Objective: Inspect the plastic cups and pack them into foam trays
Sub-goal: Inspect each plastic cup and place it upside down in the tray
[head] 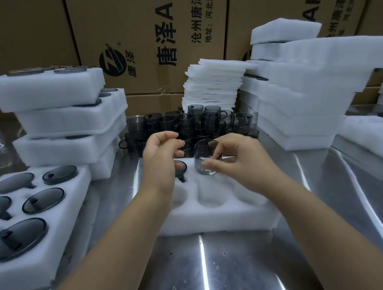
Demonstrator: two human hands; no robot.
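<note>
Right hand (239, 162) pinches the smoky cup (204, 159) by rim and wall, just above a back pocket of the foam tray (213, 218). Left hand (162, 158) is loosely curled and looks empty, though blur makes that uncertain. The cup reads light, thin and slick: hold the rim, don't squeeze. Seated cup (180, 167) sits back-left. Foam stacks (71, 121) crowd both sides, cup pile (184, 122) behind. Free room is upward and over the front bench (217, 267).

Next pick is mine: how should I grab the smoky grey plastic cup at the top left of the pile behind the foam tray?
Pinch the rim of that smoky grey plastic cup from above, on its left side: it stands upright, mouth open, nothing on it; neighbouring cups crowd its right.
</note>
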